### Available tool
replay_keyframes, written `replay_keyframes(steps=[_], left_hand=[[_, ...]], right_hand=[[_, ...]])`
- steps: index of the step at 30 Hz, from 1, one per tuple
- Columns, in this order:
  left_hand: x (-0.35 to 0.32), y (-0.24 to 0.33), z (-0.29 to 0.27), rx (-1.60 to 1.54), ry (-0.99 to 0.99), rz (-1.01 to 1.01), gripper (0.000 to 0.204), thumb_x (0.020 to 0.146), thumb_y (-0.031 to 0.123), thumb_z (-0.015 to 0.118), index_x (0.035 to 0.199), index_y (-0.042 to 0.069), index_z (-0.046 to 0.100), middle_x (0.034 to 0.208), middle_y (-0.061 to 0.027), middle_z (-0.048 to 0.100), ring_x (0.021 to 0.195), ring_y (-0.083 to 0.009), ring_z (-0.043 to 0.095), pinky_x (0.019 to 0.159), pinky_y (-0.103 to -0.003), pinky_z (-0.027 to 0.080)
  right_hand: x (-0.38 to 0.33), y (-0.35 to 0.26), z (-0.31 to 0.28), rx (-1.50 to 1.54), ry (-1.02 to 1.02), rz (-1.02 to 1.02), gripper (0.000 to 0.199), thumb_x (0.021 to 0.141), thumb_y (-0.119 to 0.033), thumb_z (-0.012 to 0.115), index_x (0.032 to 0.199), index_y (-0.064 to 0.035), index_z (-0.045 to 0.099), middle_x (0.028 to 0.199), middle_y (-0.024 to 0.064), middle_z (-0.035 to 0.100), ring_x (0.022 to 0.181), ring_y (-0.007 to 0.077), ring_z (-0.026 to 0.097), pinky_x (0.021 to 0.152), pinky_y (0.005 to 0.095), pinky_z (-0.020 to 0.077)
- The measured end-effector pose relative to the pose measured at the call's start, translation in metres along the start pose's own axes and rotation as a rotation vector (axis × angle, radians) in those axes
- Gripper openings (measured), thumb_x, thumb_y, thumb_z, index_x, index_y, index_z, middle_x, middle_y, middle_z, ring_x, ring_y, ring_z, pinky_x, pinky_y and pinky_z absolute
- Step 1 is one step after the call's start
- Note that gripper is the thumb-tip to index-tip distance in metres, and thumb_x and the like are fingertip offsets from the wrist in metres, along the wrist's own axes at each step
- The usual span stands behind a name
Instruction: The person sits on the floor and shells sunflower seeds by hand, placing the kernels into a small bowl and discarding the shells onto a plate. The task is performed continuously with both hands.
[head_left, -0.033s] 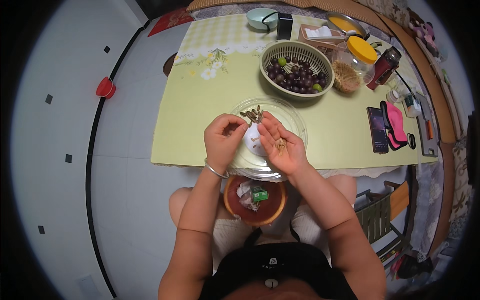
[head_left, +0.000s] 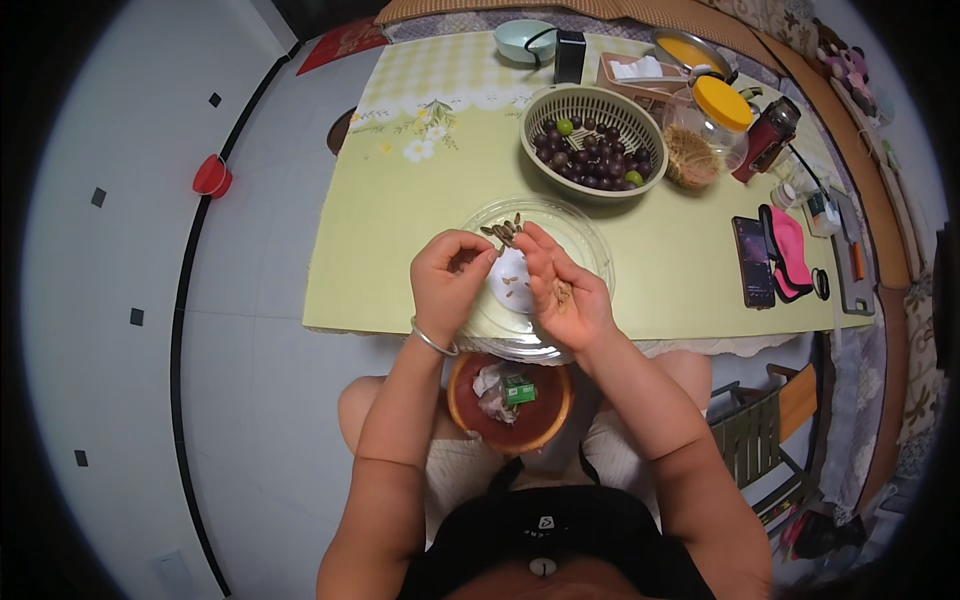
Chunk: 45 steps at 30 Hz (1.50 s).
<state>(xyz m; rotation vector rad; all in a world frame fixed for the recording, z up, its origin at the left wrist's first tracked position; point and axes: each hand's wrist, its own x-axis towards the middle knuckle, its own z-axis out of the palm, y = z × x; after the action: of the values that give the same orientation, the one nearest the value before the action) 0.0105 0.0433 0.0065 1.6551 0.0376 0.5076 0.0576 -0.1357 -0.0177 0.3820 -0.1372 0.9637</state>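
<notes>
A colander [head_left: 640, 125] of dark grapes [head_left: 592, 158] stands far, a phone [head_left: 754, 262] lies right, a red container [head_left: 211, 177] left.

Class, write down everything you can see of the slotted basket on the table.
The basket is a rounded, grey-green bowl shape, apparently plastic, with a smooth rim and narrow slots in its wall. It stands upright on the yellow-green tablecloth. Dark purple grapes lie loose inside, with two green grapes among them. A clear jar stands close at its right; whether they touch is hard to tell. Neither the left hand nor the right hand touches it.
</notes>
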Motion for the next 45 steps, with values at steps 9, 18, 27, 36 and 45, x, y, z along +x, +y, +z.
replay_keyframes(steps=[9,18,27,36,45], left_hand=[[0.004,-0.016,-0.011,0.072,0.079,-0.005,0.007,0.078,0.003,0.07,0.081,0.0,0.066,0.076,-0.0025,0.063,0.065,-0.0071,0.056,0.06,-0.021,0.046],[0.007,-0.008,-0.024,0.058,0.074,-0.311,0.005,0.083,0.003,0.064,0.087,0.001,0.067,0.078,-0.0014,0.066,0.067,-0.009,0.06,0.062,-0.023,0.05],[0.001,-0.01,-0.023,0.121,0.071,-0.036,0.005,0.079,0.003,0.07,0.08,0.0,0.067,0.076,-0.0031,0.064,0.064,-0.0075,0.057,0.059,-0.021,0.047],[0.007,-0.024,0.006,0.163,0.048,-0.077,0.005,0.078,0.001,0.067,0.082,-0.001,0.066,0.075,-0.0054,0.062,0.064,-0.0091,0.056,0.058,-0.022,0.045],[0.001,-0.013,-0.005,0.574,-0.2,0.041,0.014,0.078,0.009,0.066,0.089,0.001,0.068,0.082,-0.0134,0.062,0.072,-0.0263,0.062,0.067,-0.035,0.051]], right_hand=[[0.017,0.045,0.044,-0.279,0.206,-0.126,0.045,0.102,-0.022,0.034,0.138,0.0044,0.036,0.141,0.0227,0.042,0.134,0.0349,0.039,0.11,0.0451,0.0365],[0.023,0.143,0.182,-0.416,0.189,0.3,0.059,0.102,-0.043,0.033,0.14,0.0009,0.034,0.142,0.0206,0.042,0.13,0.0309,0.044,0.107,0.035,0.0376],[-0.014,0.208,0.225,-0.438,-0.08,0.223,0.091,0.095,-0.063,0.026,0.134,0.0183,0.032,0.129,0.0317,0.05,0.116,0.0311,0.056,0.106,0.0372,0.0393],[0.017,0.144,0.205,-0.492,-0.049,0.39,0.102,0.083,-0.08,0.031,0.144,0.002,0.025,0.142,0.029,0.037,0.125,0.0385,0.046,0.104,0.0461,0.0374],[0.014,-0.013,0.092,-1.607,0.548,-0.374,0.02,0.091,-0.011,0.058,0.108,0.0001,0.06,0.091,0.0057,0.066,0.074,0.0084,0.058,0.067,0.0214,0.0467]])
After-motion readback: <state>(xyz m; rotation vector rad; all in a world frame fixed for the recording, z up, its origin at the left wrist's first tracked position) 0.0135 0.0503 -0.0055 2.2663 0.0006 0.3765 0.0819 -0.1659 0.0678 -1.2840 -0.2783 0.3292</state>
